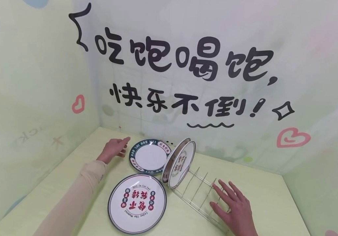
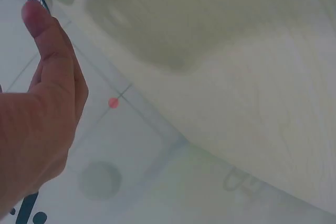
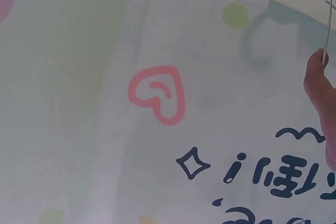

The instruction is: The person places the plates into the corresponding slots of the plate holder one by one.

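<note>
A wire plate rack (image 1: 199,186) lies on the table, with two white plates standing tilted in its far left end: a front one (image 1: 183,165) with red print and another (image 1: 169,166) behind it. My right hand (image 1: 236,207) is over the rack's near right end, fingers spread, fingertips right at the wires; the right wrist view has a fingertip (image 3: 317,60) against a wire. To the left lies a green-rimmed plate (image 1: 149,157). My left hand (image 1: 115,150) is just left of it, fingers loosely bent, holding nothing. Nearer me lies another white plate (image 1: 137,217) with red characters.
A pale yellow-green table (image 1: 269,196) carries everything. Behind it rises a printed wall (image 1: 163,131) with large black characters, and side walls close in the left and right. A red heart (image 3: 178,95) is printed on the back wall.
</note>
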### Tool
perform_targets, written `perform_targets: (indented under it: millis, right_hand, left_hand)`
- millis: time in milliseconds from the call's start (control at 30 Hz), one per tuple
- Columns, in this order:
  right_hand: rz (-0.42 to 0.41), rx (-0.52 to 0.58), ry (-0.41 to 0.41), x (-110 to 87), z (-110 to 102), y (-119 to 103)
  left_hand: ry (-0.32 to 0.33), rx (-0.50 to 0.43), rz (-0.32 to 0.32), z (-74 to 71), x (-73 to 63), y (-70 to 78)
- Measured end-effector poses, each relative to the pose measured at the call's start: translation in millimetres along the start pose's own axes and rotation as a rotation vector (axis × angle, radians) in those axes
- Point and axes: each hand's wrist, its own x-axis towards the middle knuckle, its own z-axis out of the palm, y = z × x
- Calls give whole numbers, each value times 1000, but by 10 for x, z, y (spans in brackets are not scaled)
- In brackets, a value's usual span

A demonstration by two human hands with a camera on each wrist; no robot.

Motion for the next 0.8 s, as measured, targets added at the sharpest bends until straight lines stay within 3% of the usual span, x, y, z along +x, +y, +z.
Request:
perform_targets:
  millis: [233, 500, 800]
  right_hand:
    - [-2, 0, 6, 0, 12, 6]
    - [-6, 11, 24, 3, 0, 8]
    - [-1, 17, 24, 5, 9, 12]
  left_hand:
    - [-16, 98, -31, 90, 83, -119]
    - [-3, 209, 47, 204, 125, -149]
    - [-9, 206, 69, 261, 116, -112]
